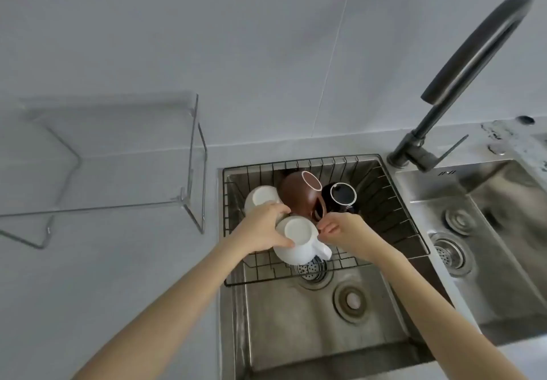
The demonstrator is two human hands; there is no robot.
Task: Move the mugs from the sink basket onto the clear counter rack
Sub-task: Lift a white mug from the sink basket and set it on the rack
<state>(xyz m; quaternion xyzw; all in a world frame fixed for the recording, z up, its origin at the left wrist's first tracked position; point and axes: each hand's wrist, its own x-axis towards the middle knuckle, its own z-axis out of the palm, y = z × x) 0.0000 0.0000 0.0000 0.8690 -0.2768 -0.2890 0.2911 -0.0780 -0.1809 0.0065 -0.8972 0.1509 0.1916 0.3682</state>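
Mugs crowd the basket (384, 199); left hand (263, 228) grips white mug (299, 240), right (343, 231) pinches its handle.

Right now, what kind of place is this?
Most likely a home kitchen, at the sink. A steel double sink with a dark tap, a wire basket of upturned mugs in it, and a clear rack on the counter against a tiled wall.

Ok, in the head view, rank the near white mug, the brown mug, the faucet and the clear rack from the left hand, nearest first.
1. Near white mug: gripped by the left hand, at the basket's front.
2. Brown mug: just behind the hand, mid-basket.
3. Clear rack: on the counter to the left.
4. Faucet: far right, behind the sink.
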